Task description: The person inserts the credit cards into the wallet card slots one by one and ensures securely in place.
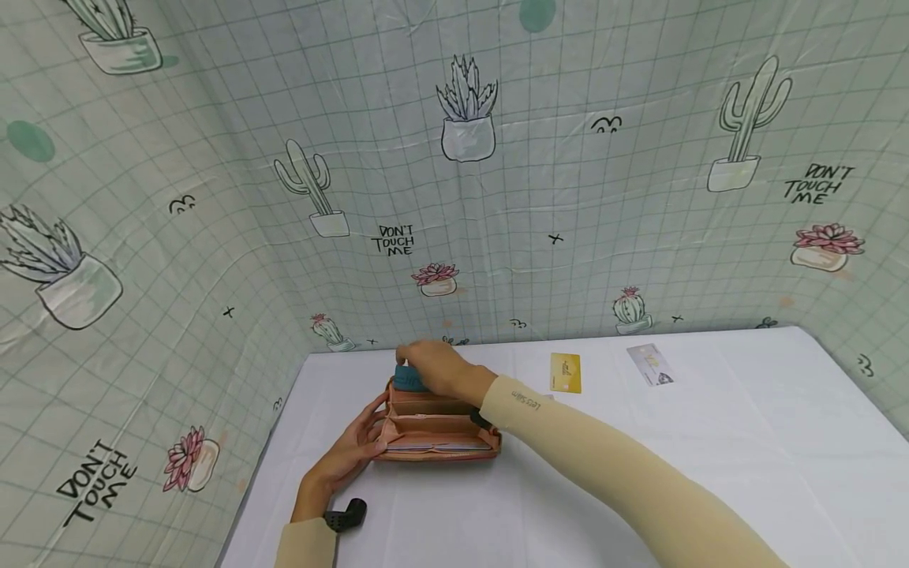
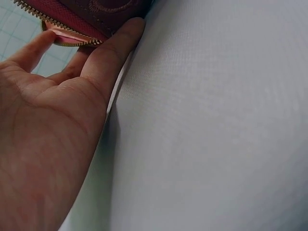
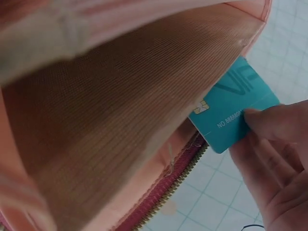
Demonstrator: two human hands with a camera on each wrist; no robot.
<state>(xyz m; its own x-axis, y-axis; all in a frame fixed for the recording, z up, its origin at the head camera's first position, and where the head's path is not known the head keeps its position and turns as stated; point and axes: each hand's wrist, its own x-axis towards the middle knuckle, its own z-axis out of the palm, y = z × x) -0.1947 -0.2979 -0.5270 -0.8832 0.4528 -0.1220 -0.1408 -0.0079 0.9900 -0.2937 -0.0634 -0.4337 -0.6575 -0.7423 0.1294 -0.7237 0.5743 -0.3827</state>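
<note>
An unzipped pink wallet [image 1: 435, 424] stands spread on the table, its compartments facing up. My left hand [image 1: 349, 451] holds its left end, with the thumb [image 2: 113, 60] against the dark red outer face in the left wrist view. At the wallet's far left corner, my right hand [image 1: 442, 368] pinches a teal card [image 3: 233, 110] marked VIP between thumb and fingers. One edge of that card lies behind the ribbed lining of a compartment [image 3: 115, 101] in the right wrist view. Pale card edges [image 1: 440, 450] show in the nearest slot.
A yellow card [image 1: 566, 372] and a silver-grey card [image 1: 650, 365] lie on the white table [image 1: 710, 442] right of the wallet. Behind the table hangs a grid-patterned cloth [image 1: 525, 197]. The right sleeve [image 1: 589, 457] crosses over the table.
</note>
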